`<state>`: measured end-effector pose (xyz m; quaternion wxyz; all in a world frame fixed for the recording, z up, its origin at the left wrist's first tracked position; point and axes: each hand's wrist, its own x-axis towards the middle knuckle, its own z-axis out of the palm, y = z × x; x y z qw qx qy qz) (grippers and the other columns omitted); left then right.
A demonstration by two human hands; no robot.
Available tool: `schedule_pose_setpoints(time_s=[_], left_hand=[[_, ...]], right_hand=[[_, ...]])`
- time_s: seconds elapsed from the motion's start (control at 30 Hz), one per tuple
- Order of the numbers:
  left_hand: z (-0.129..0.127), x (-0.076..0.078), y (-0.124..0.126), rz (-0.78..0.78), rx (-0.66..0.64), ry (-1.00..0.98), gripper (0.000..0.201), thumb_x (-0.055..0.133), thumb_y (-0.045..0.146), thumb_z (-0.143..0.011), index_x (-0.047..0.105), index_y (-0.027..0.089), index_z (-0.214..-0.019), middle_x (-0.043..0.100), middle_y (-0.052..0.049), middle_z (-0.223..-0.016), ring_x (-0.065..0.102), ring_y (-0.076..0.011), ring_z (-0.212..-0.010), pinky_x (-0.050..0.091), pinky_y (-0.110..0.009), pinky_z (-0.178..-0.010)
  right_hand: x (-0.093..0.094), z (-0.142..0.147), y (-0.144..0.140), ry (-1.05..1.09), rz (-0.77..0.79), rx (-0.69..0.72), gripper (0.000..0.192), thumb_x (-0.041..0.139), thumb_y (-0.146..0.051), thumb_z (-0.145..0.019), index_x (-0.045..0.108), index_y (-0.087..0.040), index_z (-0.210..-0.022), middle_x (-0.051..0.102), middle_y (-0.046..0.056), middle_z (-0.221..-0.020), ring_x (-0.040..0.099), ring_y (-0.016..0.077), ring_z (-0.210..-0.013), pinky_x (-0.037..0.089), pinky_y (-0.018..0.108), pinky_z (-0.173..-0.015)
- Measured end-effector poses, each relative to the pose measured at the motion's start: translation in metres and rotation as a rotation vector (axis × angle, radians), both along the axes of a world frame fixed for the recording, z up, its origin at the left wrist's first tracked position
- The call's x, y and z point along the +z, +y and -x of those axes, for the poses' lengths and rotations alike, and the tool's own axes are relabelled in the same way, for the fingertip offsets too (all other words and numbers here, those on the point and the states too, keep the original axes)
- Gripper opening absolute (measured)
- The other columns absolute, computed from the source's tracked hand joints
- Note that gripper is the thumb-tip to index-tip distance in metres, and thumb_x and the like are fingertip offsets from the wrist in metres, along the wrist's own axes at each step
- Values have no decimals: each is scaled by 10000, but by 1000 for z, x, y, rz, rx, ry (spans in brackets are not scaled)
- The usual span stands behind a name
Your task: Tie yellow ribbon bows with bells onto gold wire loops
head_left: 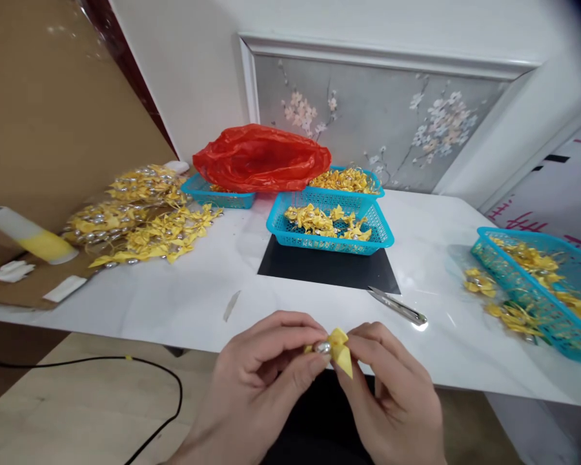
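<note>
Between my two hands, just in front of the table's near edge, is a yellow ribbon bow (339, 352) with a shiny silver bell-like bead (323, 347) at its left side. The thumb and forefinger of my left hand (266, 381) pinch the bead end. My right hand (392, 387) is closed at the fingertips on the bow's right side. Beyond the hands, a silver utility knife (397, 306) lies on the table, its tip at the corner of a black mat (319, 268). A blue basket (329, 243) holding yellow bows stands on the mat's far part.
Behind it, a red plastic bag (261, 158) lies over more blue baskets. Bunches of yellow bows with silver beads (159, 236) pile up at left, near a yellow-and-white tube (31, 236). Another blue basket (523, 290) stands at right, with loose bows (513, 318) beside it.
</note>
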<state>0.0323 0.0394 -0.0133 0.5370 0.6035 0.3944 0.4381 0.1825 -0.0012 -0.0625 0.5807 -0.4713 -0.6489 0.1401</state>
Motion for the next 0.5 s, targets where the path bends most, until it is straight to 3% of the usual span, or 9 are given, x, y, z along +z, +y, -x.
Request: schedule_pose_setpoints(time_s=[0.07,0.17,0.37,0.5], left_hand=[[-1,-3,1,-14,37,16,166,737,130,-795,836,261,-773,748,-32,-868,693,-156,-752,567,-150,-663],[-1,-6,3,10,32,-4,173,704,156,-838,828,262,-782,740,-19,-883,674,-139,-740,557,-141,-650],[1,-14,6,77,13,-32,165,682,233,-885,806,233,-776,711,-13,-912,619,-115,-690,534,-155,-633],[2,-15,6,96,-12,-13,174,666,265,-904,796,233,-793,697,-7,-901,603,-119,-708,515,-170,-649]], right_hand=[[3,3,-1,36,45,-14,191,534,-83,-915,682,-202,-928,532,0,-723,389,71,-459,220,222,-323],[6,6,-3,47,74,-21,187,537,-114,-917,699,-205,-937,501,-17,-696,290,61,-432,158,239,-325],[8,2,-2,45,106,1,198,543,-106,-918,694,-216,-983,487,-12,-715,394,72,-487,229,223,-364],[6,-3,-1,14,116,57,171,547,-62,-908,651,-198,-896,486,-5,-734,445,89,-552,314,219,-421]])
